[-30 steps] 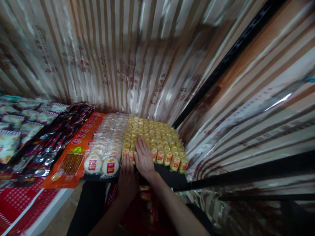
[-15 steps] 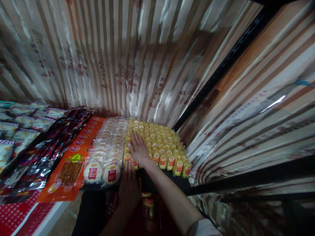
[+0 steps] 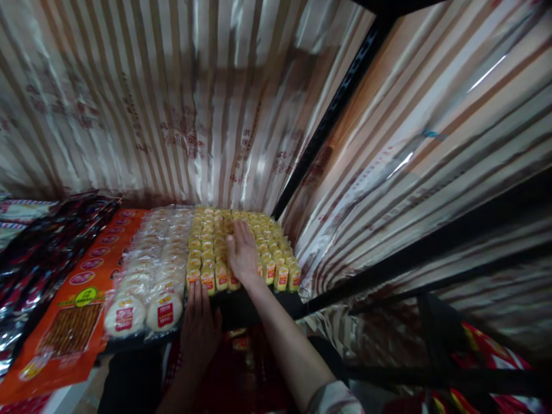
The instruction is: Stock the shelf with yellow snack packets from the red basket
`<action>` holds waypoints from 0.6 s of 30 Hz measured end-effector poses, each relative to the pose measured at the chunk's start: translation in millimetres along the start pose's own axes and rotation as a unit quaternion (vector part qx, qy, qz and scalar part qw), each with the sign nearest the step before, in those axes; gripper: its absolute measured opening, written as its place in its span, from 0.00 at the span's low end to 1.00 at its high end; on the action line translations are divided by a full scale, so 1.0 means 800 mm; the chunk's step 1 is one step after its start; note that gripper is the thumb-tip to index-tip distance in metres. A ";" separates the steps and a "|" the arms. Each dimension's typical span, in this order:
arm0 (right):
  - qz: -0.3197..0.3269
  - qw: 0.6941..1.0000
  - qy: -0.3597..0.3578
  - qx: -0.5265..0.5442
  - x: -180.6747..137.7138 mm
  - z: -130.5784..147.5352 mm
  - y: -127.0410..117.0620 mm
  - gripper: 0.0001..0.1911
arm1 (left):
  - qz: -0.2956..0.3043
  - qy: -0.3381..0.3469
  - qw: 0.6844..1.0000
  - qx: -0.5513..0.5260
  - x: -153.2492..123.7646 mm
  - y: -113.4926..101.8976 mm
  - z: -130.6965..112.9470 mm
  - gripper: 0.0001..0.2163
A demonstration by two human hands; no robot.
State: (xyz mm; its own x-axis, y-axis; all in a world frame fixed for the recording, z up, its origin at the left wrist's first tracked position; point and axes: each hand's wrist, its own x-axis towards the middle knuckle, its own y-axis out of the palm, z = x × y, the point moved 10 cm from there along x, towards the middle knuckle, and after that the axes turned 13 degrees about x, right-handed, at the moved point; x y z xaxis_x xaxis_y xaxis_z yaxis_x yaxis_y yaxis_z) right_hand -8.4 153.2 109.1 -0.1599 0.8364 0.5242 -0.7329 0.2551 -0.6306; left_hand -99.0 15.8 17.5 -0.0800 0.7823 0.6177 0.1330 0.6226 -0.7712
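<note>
Rows of small yellow wrapped snack cakes (image 3: 207, 237) stand close together on a dark shelf (image 3: 241, 310). My right hand (image 3: 242, 256) lies flat on top of these cakes near the middle of the block, fingers stretched away from me. At the front left corner, my left hand (image 3: 200, 322) has its fingers straight against the faces of the front cakes, the thumb apart. Neither hand grips anything. Left of the yellow block, two columns of clear-wrapped round white cakes (image 3: 165, 313) lean in line, with red labels facing me.
An orange snack bag (image 3: 69, 322) and dark shiny packets (image 3: 38, 259) lie farther left. Striped plastic sheeting (image 3: 172, 103) hangs behind. A black metal post (image 3: 328, 126) rises at the shelf's right corner. Red packets (image 3: 495, 351) show at lower right.
The view has swung right, so the goods appear farther left. My right hand has moved right across the yellow cakes. My left hand stays near the front left corner of the block.
</note>
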 end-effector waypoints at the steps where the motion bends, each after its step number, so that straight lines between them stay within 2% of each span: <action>1: -0.043 0.998 0.034 0.005 -0.012 -0.022 -0.024 0.28 | -0.002 -0.001 1.000 -0.001 0.000 -0.002 0.000 0.33; 4: -0.121 0.985 0.120 0.007 -0.064 -0.091 -0.075 0.31 | -0.018 0.004 1.000 0.001 0.000 -0.007 -0.002 0.34; 7: -0.173 0.975 0.142 -0.012 -0.115 -0.132 -0.107 0.30 | -0.029 0.018 0.999 -0.002 0.000 -0.010 -0.005 0.34; 11: -0.189 0.973 0.126 -0.027 -0.139 -0.146 -0.128 0.29 | -0.014 0.014 1.000 0.002 0.002 -0.006 -0.003 0.34; 18: -0.181 0.974 0.117 0.067 -0.127 -0.144 -0.142 0.26 | 0.001 0.018 1.000 0.001 0.002 0.001 -0.004 0.34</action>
State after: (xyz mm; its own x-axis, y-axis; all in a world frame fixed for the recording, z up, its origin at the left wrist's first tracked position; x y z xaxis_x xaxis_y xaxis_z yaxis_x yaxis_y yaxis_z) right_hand 166.9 95.1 61.5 0.2692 0.7950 0.5436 -0.7959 0.5014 -0.3392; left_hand -95.8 17.3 18.1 -0.0441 0.7826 0.6209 0.1309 0.6207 -0.7730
